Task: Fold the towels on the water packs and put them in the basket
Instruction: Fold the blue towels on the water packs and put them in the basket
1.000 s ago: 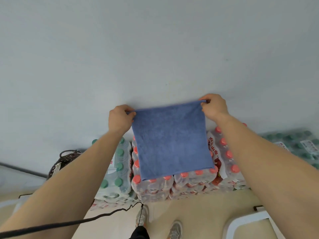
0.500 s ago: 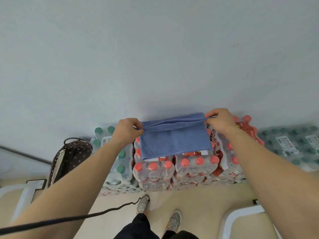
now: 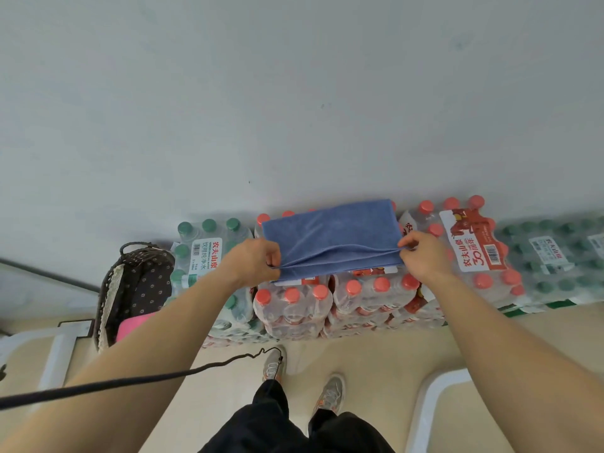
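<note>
The blue terry towel (image 3: 330, 237) lies folded in half on the shrink-wrapped packs of red-capped water bottles (image 3: 294, 305). Its fold is on the far side of my grips, towards the wall, and its two loose edges run between them. My left grip (image 3: 258, 261) pinches the doubled corner at one end, thumb and curled fingers closed on both layers. My right grip (image 3: 421, 253) pinches the matching corner at the other end.

The layers gape a little between the two grips, so I judge the edges are not yet flush. If I pull one grip harder than the other, the top layer could slide and skew the fold. The bottle caps under the cloth make a bumpy support, so it may sag between them and crease at the next fold.

Outward of my left grip, past the green-capped water pack (image 3: 206, 250), stands the dark dotted fabric-lined basket (image 3: 137, 289). Carried there loosely, the towel could fall open, and the black cable (image 3: 130, 382) under my left arm might snag.
</note>
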`<control>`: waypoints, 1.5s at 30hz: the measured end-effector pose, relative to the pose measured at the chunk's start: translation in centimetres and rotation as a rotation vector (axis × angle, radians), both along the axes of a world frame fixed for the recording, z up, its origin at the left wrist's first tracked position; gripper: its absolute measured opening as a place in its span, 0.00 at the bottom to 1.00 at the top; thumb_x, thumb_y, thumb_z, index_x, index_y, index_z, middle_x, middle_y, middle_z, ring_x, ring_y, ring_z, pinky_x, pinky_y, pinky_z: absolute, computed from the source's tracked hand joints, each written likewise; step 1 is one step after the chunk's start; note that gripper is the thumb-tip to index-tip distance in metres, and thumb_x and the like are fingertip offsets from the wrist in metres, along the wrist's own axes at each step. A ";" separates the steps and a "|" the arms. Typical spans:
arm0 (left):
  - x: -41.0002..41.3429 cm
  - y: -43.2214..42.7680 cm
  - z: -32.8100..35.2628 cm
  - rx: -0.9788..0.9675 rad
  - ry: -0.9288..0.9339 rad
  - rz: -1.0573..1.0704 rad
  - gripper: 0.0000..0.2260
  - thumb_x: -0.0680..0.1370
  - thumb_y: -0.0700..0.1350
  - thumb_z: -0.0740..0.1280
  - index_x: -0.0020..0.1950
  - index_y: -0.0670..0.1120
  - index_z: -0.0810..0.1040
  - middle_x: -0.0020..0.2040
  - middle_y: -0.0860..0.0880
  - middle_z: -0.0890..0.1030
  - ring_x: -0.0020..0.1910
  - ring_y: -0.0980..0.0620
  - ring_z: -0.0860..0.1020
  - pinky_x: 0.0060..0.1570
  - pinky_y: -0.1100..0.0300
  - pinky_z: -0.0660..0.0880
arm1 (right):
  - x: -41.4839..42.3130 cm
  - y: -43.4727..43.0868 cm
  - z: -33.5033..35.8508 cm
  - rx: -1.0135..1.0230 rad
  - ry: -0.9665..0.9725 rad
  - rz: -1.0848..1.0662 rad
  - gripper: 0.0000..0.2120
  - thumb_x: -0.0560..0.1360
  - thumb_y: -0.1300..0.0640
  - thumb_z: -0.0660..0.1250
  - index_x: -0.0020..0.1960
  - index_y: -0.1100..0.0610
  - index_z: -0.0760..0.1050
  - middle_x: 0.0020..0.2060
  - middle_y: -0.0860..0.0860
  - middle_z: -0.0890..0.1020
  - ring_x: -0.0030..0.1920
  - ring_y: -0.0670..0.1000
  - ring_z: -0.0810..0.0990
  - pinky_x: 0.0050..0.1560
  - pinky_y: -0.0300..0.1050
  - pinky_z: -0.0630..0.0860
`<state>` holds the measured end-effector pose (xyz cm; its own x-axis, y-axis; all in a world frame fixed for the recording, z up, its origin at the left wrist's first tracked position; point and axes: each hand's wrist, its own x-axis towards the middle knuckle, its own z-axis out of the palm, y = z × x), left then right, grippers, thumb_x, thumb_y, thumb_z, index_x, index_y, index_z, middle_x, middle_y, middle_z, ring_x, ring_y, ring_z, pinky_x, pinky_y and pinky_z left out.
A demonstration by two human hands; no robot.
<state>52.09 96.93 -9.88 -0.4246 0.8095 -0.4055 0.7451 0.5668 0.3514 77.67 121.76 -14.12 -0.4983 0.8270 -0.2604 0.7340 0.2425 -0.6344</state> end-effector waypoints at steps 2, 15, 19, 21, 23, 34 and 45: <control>0.2 0.0 -0.5 -0.038 0.027 -0.066 0.05 0.68 0.50 0.71 0.38 0.56 0.76 0.42 0.58 0.79 0.42 0.54 0.77 0.44 0.54 0.79 | 0.1 -0.2 -0.4 0.018 -0.016 0.007 0.09 0.74 0.67 0.66 0.50 0.57 0.81 0.48 0.53 0.82 0.44 0.52 0.77 0.47 0.42 0.70; 1.1 1.1 -0.9 -0.239 0.306 -0.324 0.08 0.71 0.57 0.66 0.41 0.53 0.78 0.41 0.55 0.77 0.41 0.50 0.78 0.38 0.55 0.77 | 0.2 -1.0 0.4 0.307 -0.303 0.161 0.09 0.75 0.54 0.63 0.45 0.52 0.82 0.52 0.53 0.76 0.54 0.57 0.74 0.48 0.49 0.75; 1.8 3.2 -1.1 0.067 0.269 -0.130 0.11 0.76 0.53 0.63 0.41 0.49 0.79 0.43 0.50 0.79 0.43 0.47 0.78 0.37 0.55 0.74 | -3.1 -2.1 1.4 0.468 -0.221 0.153 0.09 0.73 0.53 0.65 0.48 0.55 0.82 0.53 0.56 0.76 0.53 0.60 0.73 0.51 0.54 0.75; 2.1 4.6 -2.4 0.285 0.304 -0.092 0.07 0.76 0.48 0.65 0.49 0.47 0.80 0.48 0.46 0.78 0.48 0.43 0.77 0.38 0.52 0.75 | -5.9 -2.8 1.3 0.479 -0.166 0.257 0.14 0.74 0.55 0.65 0.57 0.56 0.80 0.58 0.55 0.76 0.54 0.61 0.75 0.53 0.55 0.75; 2.5 6.2 -4.2 0.406 0.323 -0.109 0.10 0.75 0.43 0.64 0.53 0.43 0.80 0.51 0.43 0.80 0.50 0.40 0.79 0.43 0.48 0.77 | -8.7 -3.8 0.5 0.438 -0.112 0.396 0.20 0.75 0.55 0.63 0.67 0.56 0.75 0.65 0.54 0.74 0.60 0.59 0.75 0.57 0.57 0.74; 2.5 6.7 -9.8 0.238 0.363 -0.059 0.30 0.82 0.61 0.50 0.80 0.47 0.56 0.80 0.46 0.57 0.79 0.46 0.54 0.76 0.44 0.47 | -7.9 -3.0 -5.0 0.501 -0.338 0.517 0.36 0.78 0.33 0.43 0.81 0.48 0.46 0.80 0.55 0.50 0.80 0.56 0.48 0.78 0.61 0.47; -1.3 3.3 -8.7 0.081 0.364 0.042 0.30 0.81 0.63 0.45 0.80 0.53 0.48 0.81 0.49 0.52 0.79 0.46 0.49 0.75 0.40 0.47 | -6.9 -2.3 -3.6 0.369 -0.437 0.408 0.35 0.80 0.35 0.45 0.80 0.49 0.38 0.80 0.56 0.40 0.79 0.57 0.39 0.77 0.60 0.41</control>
